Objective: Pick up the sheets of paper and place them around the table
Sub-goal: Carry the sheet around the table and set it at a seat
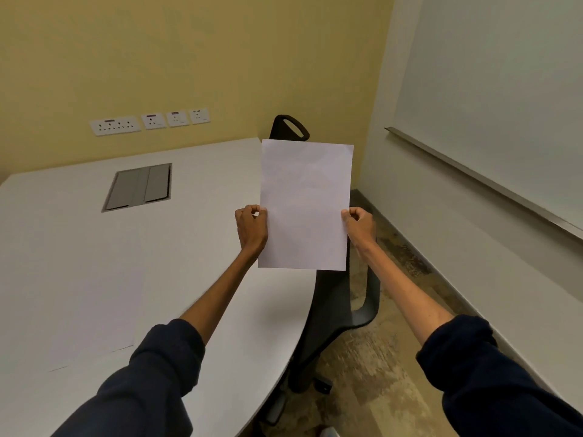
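I hold one blank white sheet of paper [305,203] upright in the air, over the right edge of the white table [205,247]. My left hand [251,227] pinches its left edge and my right hand [359,223] pinches its right edge, both about halfway down. Another white sheet [91,310] lies flat on the table at the near left, hard to tell from the tabletop; a second edge shows just below it.
A grey cable hatch [138,186] is set into the tabletop. A black chair [334,298] is tucked under the table's right side, partly hidden by the held sheet. Wall sockets [148,121] line the yellow wall. A whiteboard [504,89] hangs at right.
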### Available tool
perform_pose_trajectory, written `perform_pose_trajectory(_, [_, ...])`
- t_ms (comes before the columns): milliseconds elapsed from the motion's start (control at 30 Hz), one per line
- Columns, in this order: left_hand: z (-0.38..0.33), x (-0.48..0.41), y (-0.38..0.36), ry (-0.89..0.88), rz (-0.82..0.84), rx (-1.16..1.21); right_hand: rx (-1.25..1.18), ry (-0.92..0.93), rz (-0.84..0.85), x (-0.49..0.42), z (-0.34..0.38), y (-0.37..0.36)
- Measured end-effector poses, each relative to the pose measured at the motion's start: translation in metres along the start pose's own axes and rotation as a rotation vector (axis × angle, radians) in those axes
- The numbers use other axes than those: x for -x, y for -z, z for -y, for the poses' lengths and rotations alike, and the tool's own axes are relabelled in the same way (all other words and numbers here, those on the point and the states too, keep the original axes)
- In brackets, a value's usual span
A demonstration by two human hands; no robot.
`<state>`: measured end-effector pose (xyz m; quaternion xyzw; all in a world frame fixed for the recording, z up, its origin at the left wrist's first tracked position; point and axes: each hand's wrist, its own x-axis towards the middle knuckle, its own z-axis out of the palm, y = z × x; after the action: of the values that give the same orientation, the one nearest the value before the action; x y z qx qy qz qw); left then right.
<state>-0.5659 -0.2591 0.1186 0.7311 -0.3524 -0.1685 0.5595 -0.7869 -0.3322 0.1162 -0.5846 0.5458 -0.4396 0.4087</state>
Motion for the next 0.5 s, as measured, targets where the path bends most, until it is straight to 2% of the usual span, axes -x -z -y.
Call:
perform_pose_trajectory(233, [0.009, -0.057, -0.051, 0.075, -0.082, -0.002, 0.119, 0.045, 0.147, -0.110, -0.004, -0.012])
perform_pose_trajectory(500, [0.010, -0.111, -0.058, 0.137, -0.271, -0.011, 0.069, 0.045, 0.344, -0.192, 0.015, -0.073])
